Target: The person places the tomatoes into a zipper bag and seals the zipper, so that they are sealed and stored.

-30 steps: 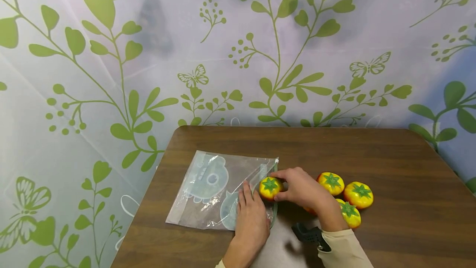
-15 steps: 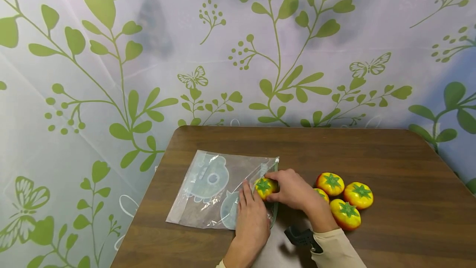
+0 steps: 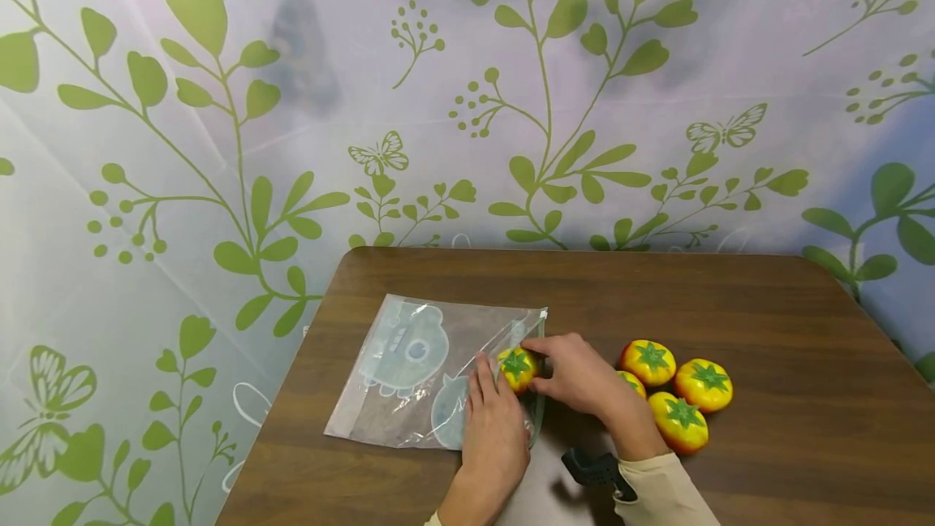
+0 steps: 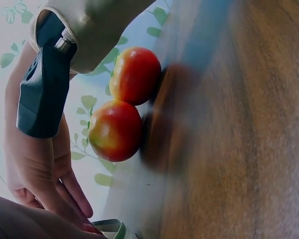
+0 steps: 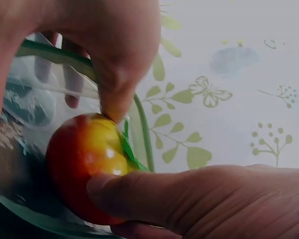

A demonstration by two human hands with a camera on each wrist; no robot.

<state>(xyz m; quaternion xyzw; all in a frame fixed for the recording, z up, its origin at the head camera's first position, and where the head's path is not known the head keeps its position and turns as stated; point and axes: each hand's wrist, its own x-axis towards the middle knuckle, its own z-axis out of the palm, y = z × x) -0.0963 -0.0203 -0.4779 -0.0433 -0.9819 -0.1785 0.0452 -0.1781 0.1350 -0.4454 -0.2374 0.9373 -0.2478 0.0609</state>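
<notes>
Tabletop: the table (image 3: 796,323) is brown wood grain running mostly side to side, with rounded far corners and a pale sheen near the person; from the left wrist the grain fills the right of the view, with dark reflections under the fruit.
Backdrop: the wall covering (image 3: 307,209) stands behind the far edge, pale lilac and grey printed with green leaves, berry sprigs and butterflies; it shows creases, a blurred grey patch at upper left, and a bluer tone towards the right.
Cord: white loops (image 3: 252,404) hang beside the table's left edge.
Bag: a clear plastic bag (image 3: 416,420) with pale blue cartoon shapes lies flat on the left half of the table, its green-edged mouth turned to the right.
Fruit in hand: one red-and-yellow fruit (image 3: 517,368) with a green star-shaped top sits upright in the bag's mouth.
Right hand: the right hand (image 3: 580,372) holds that fruit between thumb and fingers; a black device (image 3: 595,467) hangs under the wrist by a cream sleeve (image 3: 661,489).
Left hand: the left hand (image 3: 493,428) grips the bag by its mouth, fingers laid long over the plastic, just beside the held fruit.
Other fruit: four matching fruits (image 3: 679,424) cluster right of the right hand, one partly hidden by the forearm.
</notes>
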